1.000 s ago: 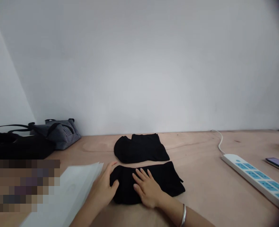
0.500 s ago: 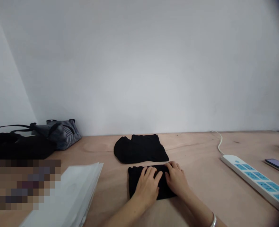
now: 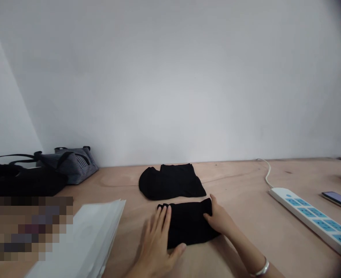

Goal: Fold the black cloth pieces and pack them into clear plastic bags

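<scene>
A folded black cloth point(image 3: 189, 224) lies flat on the wooden table. My left hand point(image 3: 159, 241) rests along its left edge, fingers stretched out and thumb apart near the bottom edge. At the upper right corner, my right hand point(image 3: 218, 218) pinches the cloth between thumb and fingers. Just behind it, against the wall side, lies a second black cloth point(image 3: 172, 182), rounded at its left end and touched by neither hand.
White papers or bags point(image 3: 80, 235) lie at the left. Behind them are a striped bag point(image 3: 79, 168) and a black bag point(image 3: 22, 179). A white power strip point(image 3: 312, 220) and a phone point(image 3: 340, 200) lie at the right of the table point(image 3: 245, 181).
My left hand has moved left and down from the cloth's middle to its left edge, fingers now spread. My right hand has shifted slightly right onto the upper right corner.
</scene>
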Motion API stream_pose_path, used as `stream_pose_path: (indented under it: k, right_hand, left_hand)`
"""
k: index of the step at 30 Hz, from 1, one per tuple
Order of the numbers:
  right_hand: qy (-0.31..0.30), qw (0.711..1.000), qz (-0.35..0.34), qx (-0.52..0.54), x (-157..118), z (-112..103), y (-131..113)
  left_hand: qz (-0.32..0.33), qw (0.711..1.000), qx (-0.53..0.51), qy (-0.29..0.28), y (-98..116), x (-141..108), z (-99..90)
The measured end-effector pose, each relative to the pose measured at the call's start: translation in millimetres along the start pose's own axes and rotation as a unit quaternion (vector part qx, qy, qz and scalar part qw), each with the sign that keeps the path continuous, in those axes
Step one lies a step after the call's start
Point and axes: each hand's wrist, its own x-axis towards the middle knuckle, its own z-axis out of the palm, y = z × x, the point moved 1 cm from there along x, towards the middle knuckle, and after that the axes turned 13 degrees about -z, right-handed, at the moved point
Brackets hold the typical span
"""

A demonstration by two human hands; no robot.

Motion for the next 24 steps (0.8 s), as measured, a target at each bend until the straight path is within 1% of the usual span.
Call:
stream_pose_path:
  k: [1, 3, 5, 7, 8, 10, 12, 14, 16, 18, 19, 21, 24]
  right_hand:
    - [0.001, 1.0, -0.006, 0.009, 1.2, -6.2, -3.9]
    - [0.013, 0.999, -0.028, 0.019, 3.4, -19.1, -18.6]
    - [0.028, 0.998, -0.058, 0.016, 4.2, -29.3, -42.3]
    - [0.023, 0.996, -0.085, 0.009, 3.4, -32.9, -72.2]
    - [0.019, 0.995, -0.098, 0.005, 2.5, -31.5, -88.2]
    - [0.009, 0.993, -0.121, -0.007, 0.3, -22.0, -118.5]
    - [-0.016, 0.99, -0.134, -0.027, -2.0, -4.7, -142.7]
    - [-0.039, 0.989, -0.133, -0.051, -4.4, 15.7, -157.2]
    - [-0.04, 0.987, -0.138, -0.072, -7.2, 32.2, -161.0]
    - [-0.034, 0.982, -0.161, -0.089, -10.2, 39.2, -154.7]
    - [-0.034, 0.978, -0.184, -0.094, -11.6, 38.5, -148.5]
    - [-0.049, 0.961, -0.253, -0.1, -14.3, 30.1, -132.1]
    - [-0.094, 0.91, -0.39, -0.101, -18.6, 9.8, -104.6]
  left_hand:
    - [-0.019, 1.0, 0.008, 0.008, -8.2, -1.7, -0.7]
    - [-0.061, 0.998, 0.026, 0.0, -24.9, -5.2, -1.1]
    - [-0.094, 0.994, 0.04, -0.03, -37.1, -7.8, -0.7]
    - [-0.11, 0.991, 0.05, -0.059, -41.6, -8.9, -1.1]
    - [-0.112, 0.99, 0.055, -0.07, -41.4, -9.0, -1.8]
    - [-0.115, 0.987, 0.064, -0.088, -38.6, -8.6, -3.7]
    - [-0.12, 0.985, 0.071, -0.103, -35.9, -8.1, -5.4]
    - [-0.122, 0.984, 0.075, -0.11, -35.2, -7.4, -5.8]
    - [-0.118, 0.984, 0.074, -0.111, -36.6, -6.7, -4.6]
    - [-0.115, 0.985, 0.069, -0.111, -39.1, -6.6, -1.9]
    - [-0.115, 0.985, 0.066, -0.108, -40.6, -7.0, -0.1]
    - [-0.116, 0.987, 0.058, -0.099, -43.4, -8.3, 3.9]
    - [-0.124, 0.989, 0.042, -0.072, -45.1, -9.6, 7.5]
